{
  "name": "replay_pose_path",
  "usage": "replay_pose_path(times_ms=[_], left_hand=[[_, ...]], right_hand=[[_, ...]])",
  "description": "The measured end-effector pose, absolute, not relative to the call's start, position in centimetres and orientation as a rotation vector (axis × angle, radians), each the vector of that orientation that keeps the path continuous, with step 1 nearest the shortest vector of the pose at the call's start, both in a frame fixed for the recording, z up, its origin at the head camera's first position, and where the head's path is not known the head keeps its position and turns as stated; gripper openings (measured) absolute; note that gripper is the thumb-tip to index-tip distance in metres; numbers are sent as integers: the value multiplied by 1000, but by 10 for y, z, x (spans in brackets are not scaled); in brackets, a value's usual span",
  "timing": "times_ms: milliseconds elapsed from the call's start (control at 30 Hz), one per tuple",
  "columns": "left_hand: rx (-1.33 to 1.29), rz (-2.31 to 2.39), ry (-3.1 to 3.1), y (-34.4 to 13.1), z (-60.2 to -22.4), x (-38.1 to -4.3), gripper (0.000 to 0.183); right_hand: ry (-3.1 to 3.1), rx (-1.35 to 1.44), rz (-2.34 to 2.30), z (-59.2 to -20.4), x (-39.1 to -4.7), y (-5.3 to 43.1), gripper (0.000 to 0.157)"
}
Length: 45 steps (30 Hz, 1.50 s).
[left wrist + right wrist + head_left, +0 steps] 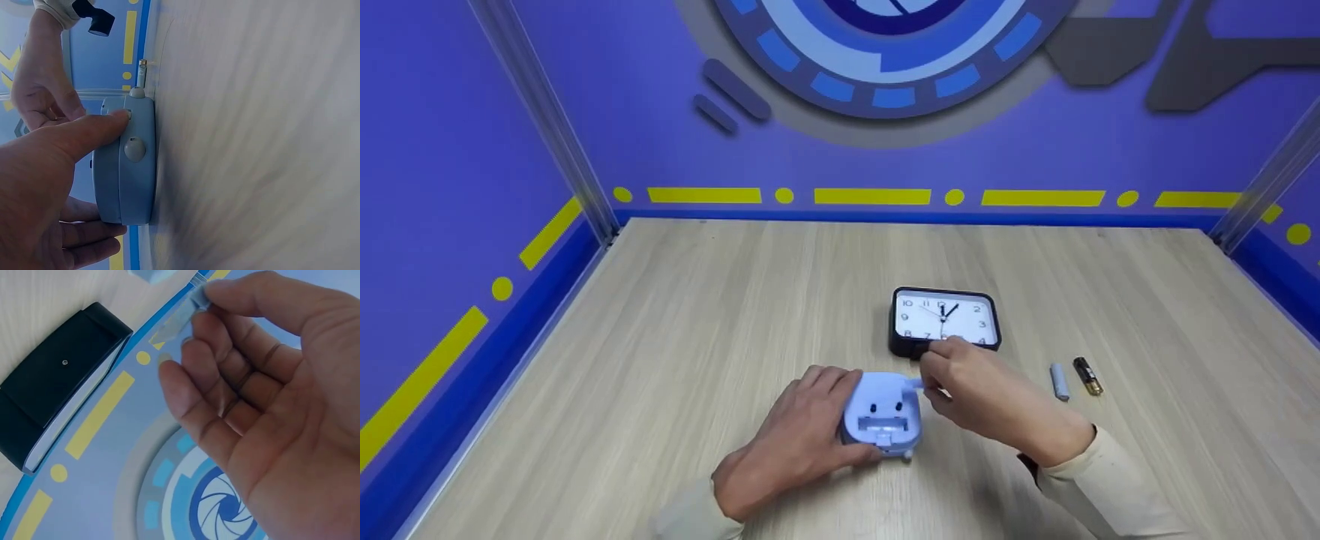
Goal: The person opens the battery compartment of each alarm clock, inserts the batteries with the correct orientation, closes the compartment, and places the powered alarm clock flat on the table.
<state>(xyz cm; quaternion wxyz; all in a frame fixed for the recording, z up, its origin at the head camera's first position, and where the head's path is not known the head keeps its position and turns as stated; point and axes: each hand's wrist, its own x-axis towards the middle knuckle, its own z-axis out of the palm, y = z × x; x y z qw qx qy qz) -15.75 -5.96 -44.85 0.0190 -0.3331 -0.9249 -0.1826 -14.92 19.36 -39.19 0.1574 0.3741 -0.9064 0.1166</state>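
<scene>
A small light-blue alarm clock (pixel 877 390) lies back side up on the table, its battery compartment uncovered. Two dark knobs show above that compartment, and its dial is hidden. My left hand (pixel 802 424) grips the clock from the left, fingers along the far side and thumb on the near edge. In the left wrist view the clock's rounded side (pixel 108 191) shows round feet. Close to its upper right corner, my right hand (pixel 979 379) pinches a small light-blue battery cover (pixel 183 312) between thumb and fingers.
A black rectangular clock (pixel 945 319) with a white dial lies face up just beyond my right hand. To the right are a grey battery (pixel 1059 382) and a black-and-gold battery (pixel 1087 376). Blue panels (pixel 810 165) border the wooden table (pixel 720 300).
</scene>
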Motion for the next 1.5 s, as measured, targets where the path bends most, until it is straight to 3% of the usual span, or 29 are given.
replay_pose_path(times_ms=[967, 1500], left_hand=[[-1045, -577, -2864, -61, -449, -158, 90], [-1043, -574, -2857, -61, -448, -158, 90]], right_hand=[[-2710, 1027, 303, -410, -164, 213, 37], [-2823, 993, 282, -417, -168, 217, 31]])
